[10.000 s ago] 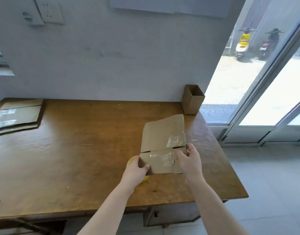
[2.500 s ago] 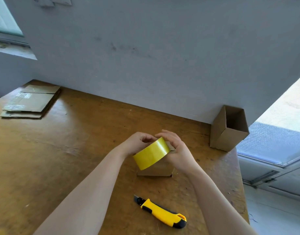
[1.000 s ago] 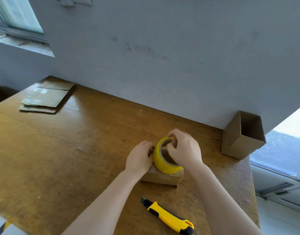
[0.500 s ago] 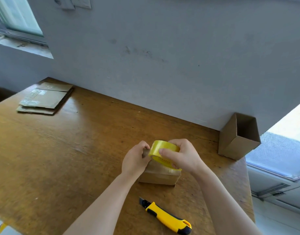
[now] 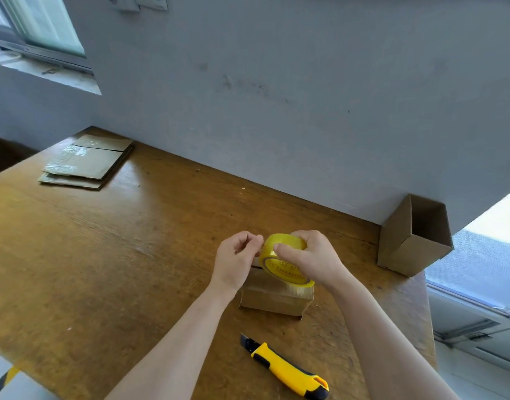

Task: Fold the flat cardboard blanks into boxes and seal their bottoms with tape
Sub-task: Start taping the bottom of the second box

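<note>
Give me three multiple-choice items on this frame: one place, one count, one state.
1. Where does the yellow-and-black utility knife lie on the brown wooden table?
A. Nearer the person than the small brown cardboard box
B. At the table's far left corner
C. Hanging off the right edge

2. How many folded-up cardboard boxes show?
A. One
B. Two
C. Four

3. What is the right hand doing?
A. Resting flat on the table
B. Gripping the yellow tape roll
C. Holding the knife

Key:
1 A: the knife lies between the small box and the person.
2 B: there is the small box under the hands and the open-topped brown cardboard box by the wall.
3 B: its fingers curl round the roll, above the small box.
</note>
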`<state>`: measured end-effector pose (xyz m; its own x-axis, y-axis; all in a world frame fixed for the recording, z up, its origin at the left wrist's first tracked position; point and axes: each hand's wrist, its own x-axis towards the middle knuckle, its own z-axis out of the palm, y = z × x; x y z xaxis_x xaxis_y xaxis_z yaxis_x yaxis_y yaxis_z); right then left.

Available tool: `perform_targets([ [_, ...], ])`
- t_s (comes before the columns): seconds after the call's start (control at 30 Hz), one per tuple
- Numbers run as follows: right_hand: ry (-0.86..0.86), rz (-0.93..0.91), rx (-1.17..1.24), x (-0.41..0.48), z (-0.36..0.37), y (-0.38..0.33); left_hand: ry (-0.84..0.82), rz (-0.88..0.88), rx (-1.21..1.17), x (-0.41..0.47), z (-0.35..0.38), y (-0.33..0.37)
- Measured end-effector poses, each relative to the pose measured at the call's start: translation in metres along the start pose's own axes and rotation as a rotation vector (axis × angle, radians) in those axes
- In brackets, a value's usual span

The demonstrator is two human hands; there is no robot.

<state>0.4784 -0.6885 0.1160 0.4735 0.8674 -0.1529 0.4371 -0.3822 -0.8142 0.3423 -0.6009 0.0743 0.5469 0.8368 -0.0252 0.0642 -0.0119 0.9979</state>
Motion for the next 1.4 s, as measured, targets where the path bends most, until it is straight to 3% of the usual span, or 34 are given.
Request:
perform_targets([
  [0.1,0.007,-0.008,-0.023,0.001,0.002,0.0,-0.021,-0.073,-0.017,0.001,-0.001,0.008],
  [0.23,0.01,-0.006,-0.049,0.001,0.003,0.001,-0.095,-0.365,-0.113,0.006,-0.003,0.018],
  [0.33,0.004,-0.008,-0.048,0.0,0.002,0.001,-0.15,-0.463,-0.11,0.009,-0.003,0.024],
  [0.4,0.001,-0.009,-0.045,0.001,0.002,0.001,-0.141,-0.434,0.004,0.012,-0.001,0.027],
  [0.53,-0.017,-0.008,-0.021,0.003,-0.002,0.003,-0.028,-0.168,0.473,0.013,0.007,0.028],
  [0.6,-0.048,-0.006,0.028,0.004,-0.007,0.004,0.024,-0.115,0.532,0.012,0.008,0.024],
  [0.93,-0.04,0.019,-0.027,0.015,-0.008,-0.004,0.167,-0.433,0.104,0.008,0.016,-0.009],
  [1.17,0.055,0.049,0.203,0.009,-0.003,0.006,0.181,-0.393,0.173,0.003,0.017,-0.005],
  [1.33,0.073,0.068,0.259,0.005,-0.01,0.014,0.109,-0.571,-0.054,-0.002,0.029,-0.002],
  [1.4,0.093,0.058,0.245,0.005,-0.008,0.015,0.127,-0.564,-0.047,-0.003,0.032,-0.004],
])
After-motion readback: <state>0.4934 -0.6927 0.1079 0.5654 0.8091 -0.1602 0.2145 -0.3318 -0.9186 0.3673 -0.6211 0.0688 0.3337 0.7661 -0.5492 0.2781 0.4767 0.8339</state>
